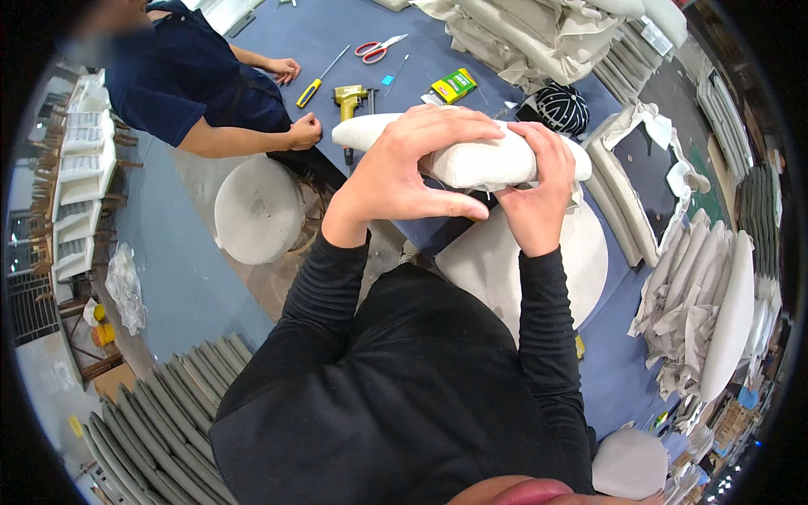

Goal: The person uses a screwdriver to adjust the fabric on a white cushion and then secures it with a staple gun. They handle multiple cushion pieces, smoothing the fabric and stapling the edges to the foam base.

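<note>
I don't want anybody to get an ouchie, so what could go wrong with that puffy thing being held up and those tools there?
The pale padded piece is held up by the left hand and right hand; it might drop if they slip. The red-handled scissors lie on the blue table and could nick fingers. The screwdriver near the co-worker's closed hand might get bumped.
</note>
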Tool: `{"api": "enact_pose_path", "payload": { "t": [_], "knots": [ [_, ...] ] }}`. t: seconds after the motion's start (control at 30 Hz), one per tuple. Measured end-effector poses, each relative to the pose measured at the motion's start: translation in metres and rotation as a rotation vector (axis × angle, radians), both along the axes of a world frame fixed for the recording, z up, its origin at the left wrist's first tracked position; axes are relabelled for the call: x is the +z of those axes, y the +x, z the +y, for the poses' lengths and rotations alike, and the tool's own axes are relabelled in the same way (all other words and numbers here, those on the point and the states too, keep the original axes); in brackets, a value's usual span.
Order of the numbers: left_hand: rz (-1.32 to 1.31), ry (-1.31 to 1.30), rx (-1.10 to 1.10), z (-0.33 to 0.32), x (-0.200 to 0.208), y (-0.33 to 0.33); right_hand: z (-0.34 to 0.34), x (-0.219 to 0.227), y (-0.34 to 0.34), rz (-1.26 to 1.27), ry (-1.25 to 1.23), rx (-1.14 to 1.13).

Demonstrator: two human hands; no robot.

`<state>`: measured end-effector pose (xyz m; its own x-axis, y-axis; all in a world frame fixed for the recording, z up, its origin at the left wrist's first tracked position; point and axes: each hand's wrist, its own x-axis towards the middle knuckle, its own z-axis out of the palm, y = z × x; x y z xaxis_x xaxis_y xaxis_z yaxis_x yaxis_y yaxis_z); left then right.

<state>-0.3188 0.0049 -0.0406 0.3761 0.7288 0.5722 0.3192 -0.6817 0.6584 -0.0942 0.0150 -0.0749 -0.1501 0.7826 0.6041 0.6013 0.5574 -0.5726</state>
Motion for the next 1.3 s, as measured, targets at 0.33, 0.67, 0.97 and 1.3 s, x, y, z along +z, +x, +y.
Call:
{"api": "enact_pose_path", "payload": {
  "t": [0.33, 0.67, 0.97, 1.3],
  "knots": [
    [-0.146, 0.089, 0.472, -0.023, -0.024, 0.053, 0.002, -0.004, 0.007, -0.016, -0.013, -0.097],
    [-0.106, 0.01, 0.439, -0.001, -0.037, 0.04, 0.007, -0.007, 0.033, 0.032, -0.066, -0.156],
    [0.073, 0.019, 0.367, -0.022, 0.001, 0.079, 0.001, -0.019, 0.033, 0.041, -0.051, -0.157],
    [0.097, -0.065, 0.386, 0.02, -0.048, 0.035, -0.002, -0.027, 0.056, 0.007, -0.06, -0.173]
  ]
}}
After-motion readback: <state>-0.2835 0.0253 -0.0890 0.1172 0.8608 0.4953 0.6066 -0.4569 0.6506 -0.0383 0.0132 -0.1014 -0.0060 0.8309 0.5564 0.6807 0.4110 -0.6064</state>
